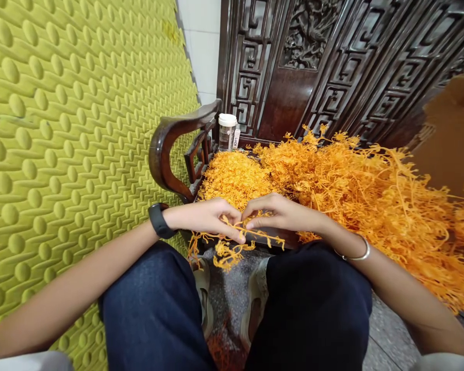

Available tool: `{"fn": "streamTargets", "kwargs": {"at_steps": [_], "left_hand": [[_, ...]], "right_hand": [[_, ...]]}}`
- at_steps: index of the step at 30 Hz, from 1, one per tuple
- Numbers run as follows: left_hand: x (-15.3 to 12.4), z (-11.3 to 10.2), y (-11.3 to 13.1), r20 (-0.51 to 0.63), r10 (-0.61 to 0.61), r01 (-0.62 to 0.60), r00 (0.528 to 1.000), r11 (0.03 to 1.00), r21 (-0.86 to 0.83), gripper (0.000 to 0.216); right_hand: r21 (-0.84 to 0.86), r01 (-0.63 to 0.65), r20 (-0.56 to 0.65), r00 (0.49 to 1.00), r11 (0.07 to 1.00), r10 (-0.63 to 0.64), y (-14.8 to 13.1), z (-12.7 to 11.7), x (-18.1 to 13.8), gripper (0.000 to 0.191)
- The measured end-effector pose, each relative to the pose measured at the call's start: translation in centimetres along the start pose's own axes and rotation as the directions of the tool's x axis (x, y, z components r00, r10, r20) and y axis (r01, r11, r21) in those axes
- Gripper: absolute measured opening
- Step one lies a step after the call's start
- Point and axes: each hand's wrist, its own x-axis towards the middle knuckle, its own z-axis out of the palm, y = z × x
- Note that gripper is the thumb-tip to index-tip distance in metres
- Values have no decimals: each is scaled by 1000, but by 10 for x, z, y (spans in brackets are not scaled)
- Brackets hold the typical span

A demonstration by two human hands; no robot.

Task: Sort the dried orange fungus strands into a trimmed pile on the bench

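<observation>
- Orange sprig [232, 256] hung above the floor [229, 288].
- Your L hand [216, 216] was closed on its stem.
- Your R hand [274, 212], thumb & index, pinched it close by.
- Light, steady L grip prob. worked best.
- Orange heap [234, 178] lay just beyond.

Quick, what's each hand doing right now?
Left hand: closed, holding an orange sprig.
Right hand: at the sprig; can't tell if it's pinching.

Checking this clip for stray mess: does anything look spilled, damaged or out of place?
Yes: orange-red scraps lie scattered on the floor by the shoes, apart from the orange heap on the carved bench, so they look dropped. I see no clear damage.
</observation>
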Motion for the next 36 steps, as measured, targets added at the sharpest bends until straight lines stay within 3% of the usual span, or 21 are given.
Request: {"fn": "streamTargets", "kwargs": {"at_steps": [7,12,20,36], "left_hand": [[0,-1,-1,-22,-21,21,1000,1000,-3,36],[-1,3,-2,-83,56,-54,995,998,24,37],[-4,3,-2,-117,12,-1,993,995,96,40],[-24,10,1,-46,62,-51,997,979,200,37]], "right_hand": [[-85,13,-148,989,996,-26,14,-3,-5,14],[-57,47,-168,984,997,-56,17,-1,-9,17],[-84,-9,-223,975,996,-10,15,-3,-8,20],[-55,6,-96,995,998,-12,2,5,-4,19]]}}
